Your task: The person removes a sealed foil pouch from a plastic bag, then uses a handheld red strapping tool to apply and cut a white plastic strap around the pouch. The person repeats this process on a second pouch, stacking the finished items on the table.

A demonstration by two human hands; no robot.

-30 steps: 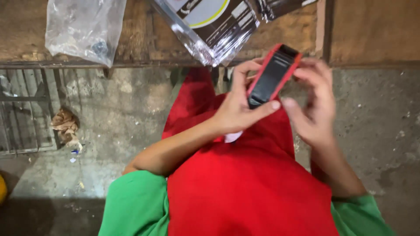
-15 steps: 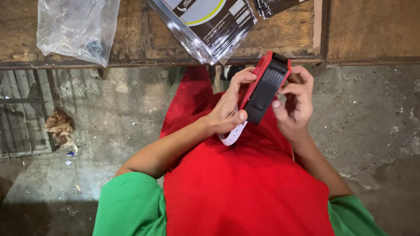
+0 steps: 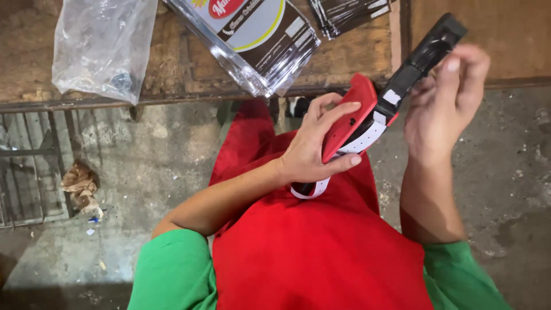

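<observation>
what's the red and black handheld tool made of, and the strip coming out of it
Red and black tool: looks like hard moulded plastic, smooth with a slight sheen. White strip: probably paper or thin plastic tape, matt, curling limply with small punched holes. Left hand grips the red shell; right hand the black part.

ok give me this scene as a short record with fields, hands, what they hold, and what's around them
left hand: grips the red plastic body of a handheld device
right hand: holds the device's black hinged part, swung open and up
white strip: perforated tape hanging from the device, below the left hand
clothing: red apron over green sleeves
bench: worn wooden top above the hands
on the bench: clear plastic bag, stack of glossy printed pouches
floor: stained concrete, crumpled brown scrap, metal grate
</observation>
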